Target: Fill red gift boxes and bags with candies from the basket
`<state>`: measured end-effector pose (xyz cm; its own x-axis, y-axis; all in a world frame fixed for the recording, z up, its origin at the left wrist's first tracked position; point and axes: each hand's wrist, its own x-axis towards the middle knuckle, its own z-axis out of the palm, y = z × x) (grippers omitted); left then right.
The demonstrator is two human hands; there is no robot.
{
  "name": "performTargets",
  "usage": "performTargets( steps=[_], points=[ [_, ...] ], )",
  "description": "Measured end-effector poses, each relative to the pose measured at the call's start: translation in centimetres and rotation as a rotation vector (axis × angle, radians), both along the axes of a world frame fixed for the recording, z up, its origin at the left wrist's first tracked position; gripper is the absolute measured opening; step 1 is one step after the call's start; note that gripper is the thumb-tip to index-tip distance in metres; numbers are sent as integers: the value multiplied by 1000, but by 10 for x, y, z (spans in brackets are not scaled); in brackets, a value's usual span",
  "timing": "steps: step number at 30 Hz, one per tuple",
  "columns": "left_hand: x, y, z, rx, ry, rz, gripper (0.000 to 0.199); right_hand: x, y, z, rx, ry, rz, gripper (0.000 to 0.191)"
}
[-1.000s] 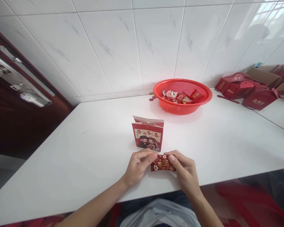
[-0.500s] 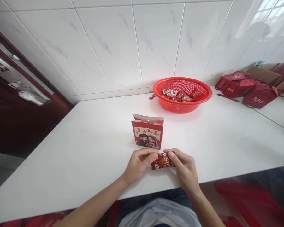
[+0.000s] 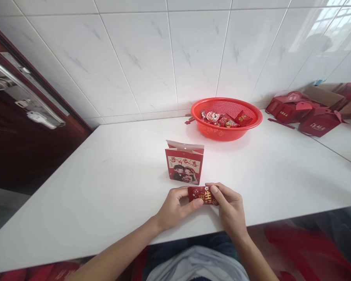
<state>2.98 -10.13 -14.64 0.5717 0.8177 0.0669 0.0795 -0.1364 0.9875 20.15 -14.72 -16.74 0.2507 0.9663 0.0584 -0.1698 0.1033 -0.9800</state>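
Note:
A dark red packet with gold characters is held flat between both hands, above the front part of the white table. My left hand grips its left end, thumb along the lower edge and fingers behind. The right end is pinched by my right hand, thumb on the printed face. Just beyond the packet, a red paper bag printed with a cartoon couple stands upright, its top open. Farther back, a red plastic basket contains several small wrapped red items.
Red gift boxes and an open cardboard box are at the back right of the white table. A tiled wall runs behind. A dark door with keys is at the left, and a red stool at the lower right.
My left thumb has moved from the packet's upper left corner down to its lower edge, uncovering the upper left part. The view has shifted slightly.

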Motion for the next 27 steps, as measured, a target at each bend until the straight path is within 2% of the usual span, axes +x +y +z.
performTargets(
  steps=[7, 16, 27],
  points=[
    [3, 1, -1, -65, -99, 41, 31, -2, 3, 1, 42, 11, 23, 27],
    [5, 2, -6, -43, 0, 99, 43, -2, 4, 0, 46, 27, 13, 27],
    [3, 2, -4, -87, -69, 67, 40, 0, 0, -2, 11, 9, 50, 26]
  ],
)
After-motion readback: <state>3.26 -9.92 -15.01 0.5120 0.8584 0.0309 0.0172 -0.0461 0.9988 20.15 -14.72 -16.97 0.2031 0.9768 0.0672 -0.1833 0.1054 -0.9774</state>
